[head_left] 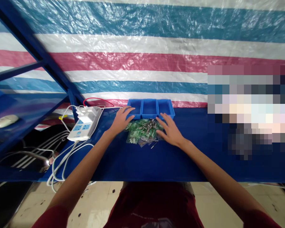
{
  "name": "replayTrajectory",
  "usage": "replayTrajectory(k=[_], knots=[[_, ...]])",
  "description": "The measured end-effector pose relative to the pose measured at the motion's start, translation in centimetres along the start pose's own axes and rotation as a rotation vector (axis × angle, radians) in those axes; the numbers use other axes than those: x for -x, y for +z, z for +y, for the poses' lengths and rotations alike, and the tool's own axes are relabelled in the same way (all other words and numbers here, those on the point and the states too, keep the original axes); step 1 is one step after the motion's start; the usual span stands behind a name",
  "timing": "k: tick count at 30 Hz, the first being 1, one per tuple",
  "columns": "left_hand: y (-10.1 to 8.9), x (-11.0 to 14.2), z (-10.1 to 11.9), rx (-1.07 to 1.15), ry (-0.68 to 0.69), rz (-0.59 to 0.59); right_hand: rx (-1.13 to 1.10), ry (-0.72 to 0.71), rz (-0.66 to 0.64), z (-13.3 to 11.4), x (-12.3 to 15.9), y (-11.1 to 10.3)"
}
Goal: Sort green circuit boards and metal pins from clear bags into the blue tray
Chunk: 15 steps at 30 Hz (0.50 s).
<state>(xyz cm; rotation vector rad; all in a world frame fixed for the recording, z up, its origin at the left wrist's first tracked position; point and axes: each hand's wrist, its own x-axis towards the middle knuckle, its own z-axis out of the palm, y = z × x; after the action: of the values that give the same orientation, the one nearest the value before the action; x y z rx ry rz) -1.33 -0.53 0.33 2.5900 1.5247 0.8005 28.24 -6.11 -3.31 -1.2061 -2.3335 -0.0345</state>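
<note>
A heap of small clear and green plastic bags point(136, 130) lies on the blue table, with loose metal screw-like pieces point(150, 125) on top. One thin metal piece point(154, 144) lies apart at the heap's front. Behind the heap stand three blue trays point(149, 108) side by side; I see nothing inside them. My left hand point(122, 119) is at the heap's left, fingers spread by the left tray's front corner. To the right, my right hand point(170, 129) has its fingers apart, the tips by the heap and the right tray. Neither hand holds anything.
A white power strip point(82, 128) with plugged-in adapters sits on the table's left, its white cables point(61, 161) looping toward the front edge. A blue metal frame point(49, 63) rises at left. A striped plastic sheet point(137, 60) hangs behind. The right side is pixelated.
</note>
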Motion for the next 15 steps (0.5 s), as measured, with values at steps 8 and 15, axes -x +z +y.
replayTrajectory(k=[8,15], knots=[[2.8,5.5,2.4,-0.058,0.218,-0.319,0.051,-0.152,-0.255,-2.3,1.4,1.5],[3.8,3.1,1.7,-0.062,0.269,-0.353,0.007,-0.110,-0.220,-1.3,-0.1,2.8]])
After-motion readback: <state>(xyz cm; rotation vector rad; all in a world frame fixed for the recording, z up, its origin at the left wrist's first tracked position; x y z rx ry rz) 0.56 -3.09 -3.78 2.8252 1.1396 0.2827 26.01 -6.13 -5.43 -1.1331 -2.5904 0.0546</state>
